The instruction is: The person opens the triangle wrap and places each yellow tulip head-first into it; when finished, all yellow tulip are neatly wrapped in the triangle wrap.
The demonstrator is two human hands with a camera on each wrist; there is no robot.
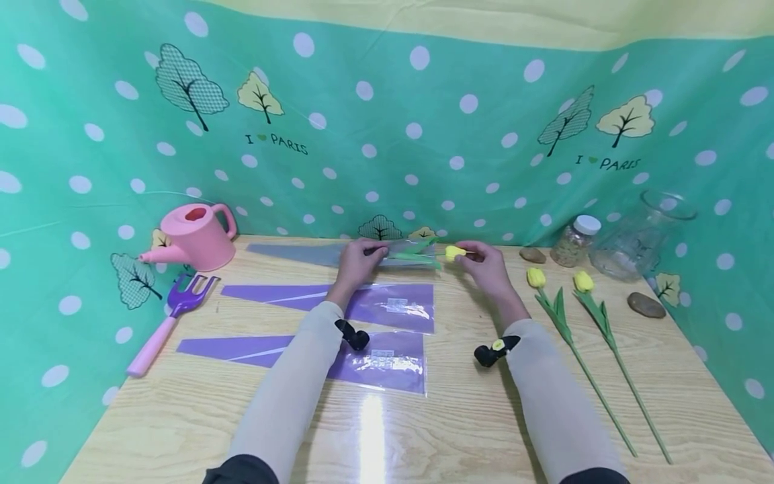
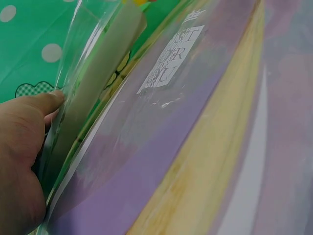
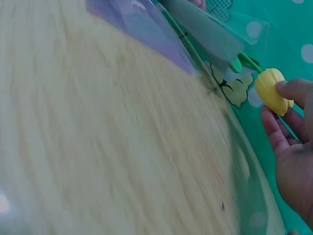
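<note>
At the back of the table, my left hand (image 1: 359, 261) pinches a greyish, partly clear flower sleeve (image 1: 296, 254), its wide end facing right. In the left wrist view the thumb (image 2: 49, 100) lies against the clear film. A yellow tulip (image 3: 269, 88) has its stem and leaves inside the sleeve, while the bloom sticks out of the wide end. My right hand (image 1: 488, 270) holds that bloom between thumb and fingers. Two purple sleeves, an upper one (image 1: 363, 309) and a lower one (image 1: 351, 368), lie flat in front. The stem's lower end is hidden by the left hand and sleeve.
Two yellow tulips (image 1: 562, 323) lie on the right, near brown stones (image 1: 646, 305), a lidded jar (image 1: 574, 243) and a clear glass vase (image 1: 623, 249). On the left are a pink watering can (image 1: 199, 242) and a purple-and-pink hand fork (image 1: 163, 336). A green curtain (image 1: 387, 148) borders the table.
</note>
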